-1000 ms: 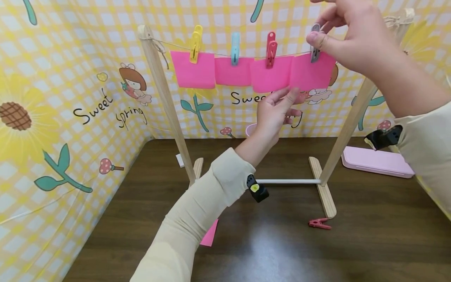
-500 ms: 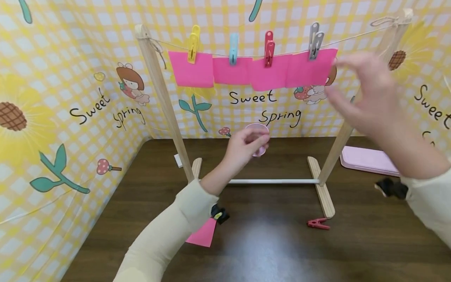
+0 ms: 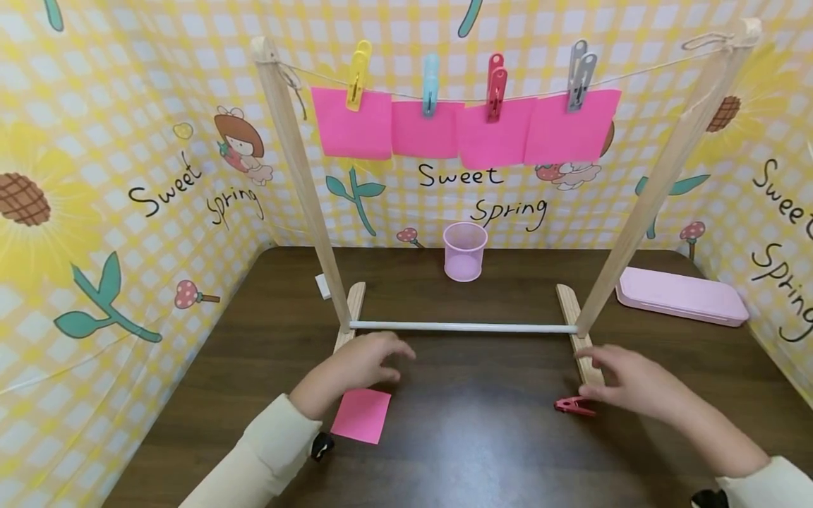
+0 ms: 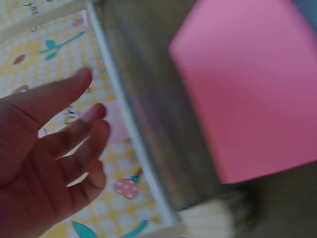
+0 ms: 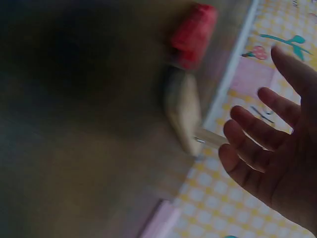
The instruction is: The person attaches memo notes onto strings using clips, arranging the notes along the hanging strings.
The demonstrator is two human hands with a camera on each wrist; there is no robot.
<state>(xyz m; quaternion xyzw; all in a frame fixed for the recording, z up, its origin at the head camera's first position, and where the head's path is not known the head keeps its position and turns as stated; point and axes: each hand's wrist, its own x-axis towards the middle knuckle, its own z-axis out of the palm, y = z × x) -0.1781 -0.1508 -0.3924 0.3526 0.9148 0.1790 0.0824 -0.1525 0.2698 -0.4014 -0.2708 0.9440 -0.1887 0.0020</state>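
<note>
In the head view my left hand (image 3: 362, 363) hovers above a loose pink sticky note (image 3: 362, 418) on the table, its fingers relaxed and holding nothing. My right hand (image 3: 635, 381), equally bare, is just over a red clothespin (image 3: 574, 406) by the right foot of the wooden rack. Four pink notes hang side by side from the rack's string, under a yellow clothespin (image 3: 358, 76), a light blue clothespin (image 3: 430, 86), a red clothespin (image 3: 496, 88) and a grey clothespin (image 3: 579, 77). The left wrist view shows the loose note (image 4: 252, 94) large and blurred.
The wooden rack (image 3: 667, 183) stands mid-table, with a white crossbar (image 3: 464, 327) low between its posts. Behind it is a pink cup (image 3: 465, 255). A pink case (image 3: 682, 296) lies at right, a small white block (image 3: 323, 286) at left. Patterned cloth surrounds the table.
The right hand has let go of the grey clothespin and come down toward the red one on the table. My left hand has dropped from the hanging notes to the loose note.
</note>
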